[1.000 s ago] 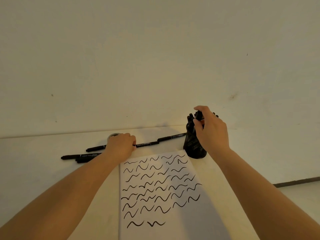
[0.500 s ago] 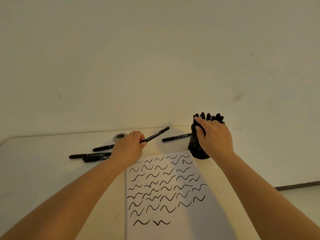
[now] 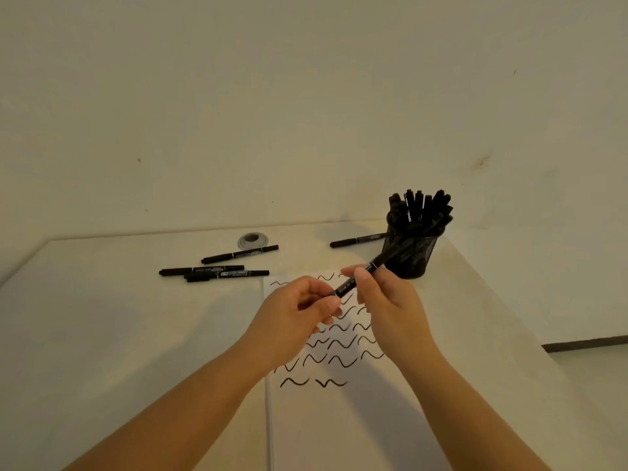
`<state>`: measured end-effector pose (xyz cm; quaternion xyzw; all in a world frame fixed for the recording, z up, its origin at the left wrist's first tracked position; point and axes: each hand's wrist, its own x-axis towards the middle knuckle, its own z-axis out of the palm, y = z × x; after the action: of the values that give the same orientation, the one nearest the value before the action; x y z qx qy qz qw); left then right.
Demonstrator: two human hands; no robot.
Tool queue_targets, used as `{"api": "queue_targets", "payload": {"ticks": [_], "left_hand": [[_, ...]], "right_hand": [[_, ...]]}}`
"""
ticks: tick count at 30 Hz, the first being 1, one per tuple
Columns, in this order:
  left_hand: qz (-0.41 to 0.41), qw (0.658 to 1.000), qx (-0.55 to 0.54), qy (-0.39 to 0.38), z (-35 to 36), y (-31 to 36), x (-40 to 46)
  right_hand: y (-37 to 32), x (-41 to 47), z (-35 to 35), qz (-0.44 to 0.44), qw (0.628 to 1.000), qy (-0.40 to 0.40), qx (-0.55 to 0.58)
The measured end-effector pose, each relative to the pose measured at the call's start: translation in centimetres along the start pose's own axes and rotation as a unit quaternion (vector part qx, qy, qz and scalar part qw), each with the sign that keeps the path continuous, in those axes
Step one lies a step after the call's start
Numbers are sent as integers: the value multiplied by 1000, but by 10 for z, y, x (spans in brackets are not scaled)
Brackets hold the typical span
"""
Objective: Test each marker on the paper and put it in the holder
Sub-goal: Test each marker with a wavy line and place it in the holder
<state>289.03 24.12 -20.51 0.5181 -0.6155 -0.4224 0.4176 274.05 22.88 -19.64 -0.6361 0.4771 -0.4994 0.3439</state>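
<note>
Both hands hold one black marker (image 3: 353,283) above the paper (image 3: 339,419). Left hand (image 3: 299,317) pinches its near end; right hand (image 3: 384,300) grips the barrel. Mesh holder (image 3: 409,256), full of markers, stands just beyond the right hand. Four loose markers (image 3: 217,271) lie on the surface (image 3: 119,317) beyond the left hand.
</note>
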Motion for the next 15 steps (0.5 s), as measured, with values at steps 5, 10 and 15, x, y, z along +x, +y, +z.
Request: {"api": "queue_targets", "payload": {"ticks": [5, 10, 15], "left_hand": [[26, 997, 76, -19, 5, -4, -28], [72, 978, 197, 0, 15, 0, -42], [126, 938, 315, 66, 21, -3, -47]], "right_hand": [[0, -27, 7, 71, 992, 40, 97], [5, -41, 9, 95, 994, 9, 50], [11, -35, -5, 176, 964, 154, 129]]}}
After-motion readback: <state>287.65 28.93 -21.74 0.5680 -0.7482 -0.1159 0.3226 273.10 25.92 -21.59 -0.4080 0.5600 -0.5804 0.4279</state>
